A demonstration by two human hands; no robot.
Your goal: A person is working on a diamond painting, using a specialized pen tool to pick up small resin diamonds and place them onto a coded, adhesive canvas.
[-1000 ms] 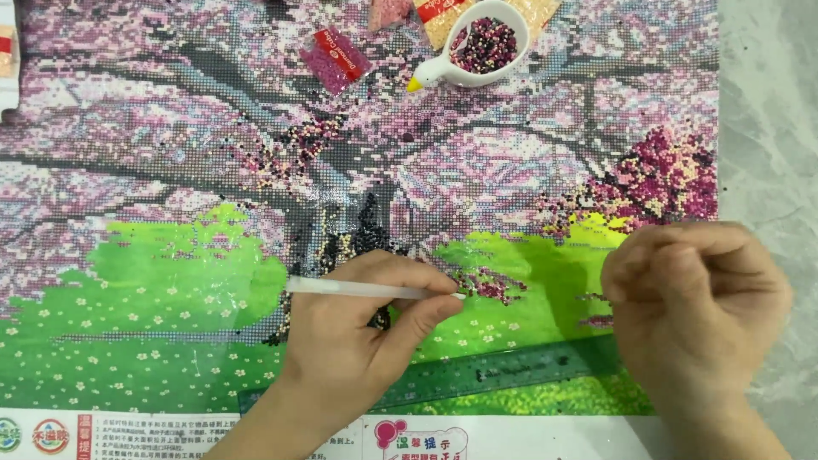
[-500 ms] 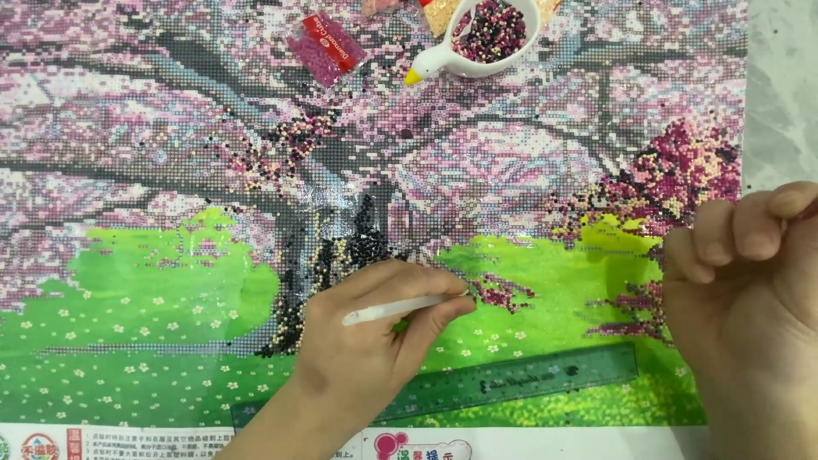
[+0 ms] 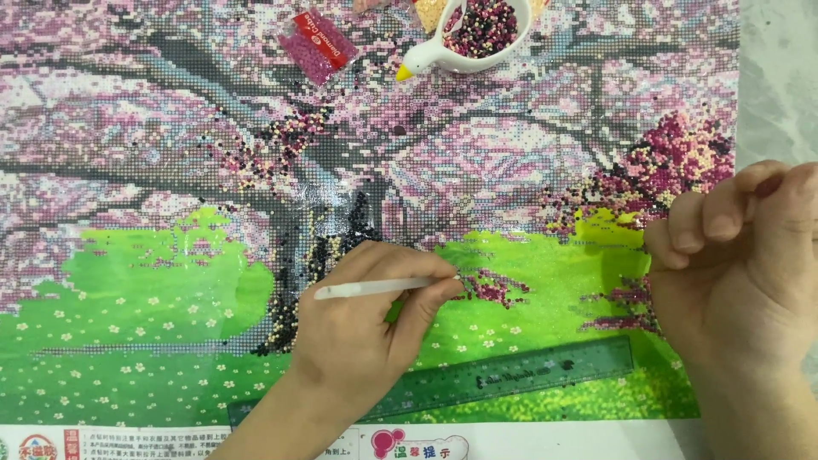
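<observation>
Covering the table, your half-beaded cherry-tree diamond-painting canvas (image 3: pixel 170 136) shimmers pink above, green below. Near its bottom edge your left hand (image 3: pixel 358 341) pinches a slim white drill pen (image 3: pixel 375 288); your right hand (image 3: pixel 741 255), fingers curled together, holds nothing visible by the right edge.

place: home craft table | evidence: bead-mosaic canvas (image 3: pixel 256 170), bead tray (image 3: pixel 477 34), green ruler (image 3: pixel 528 375), marble-look tabletop (image 3: pixel 780 77)

Both bare — left hand (image 3: pixel 358 332) and right hand (image 3: pixel 741 255), no gloves, rings or sleeves in view; nails short, unpainted — forearms bare too.
</observation>
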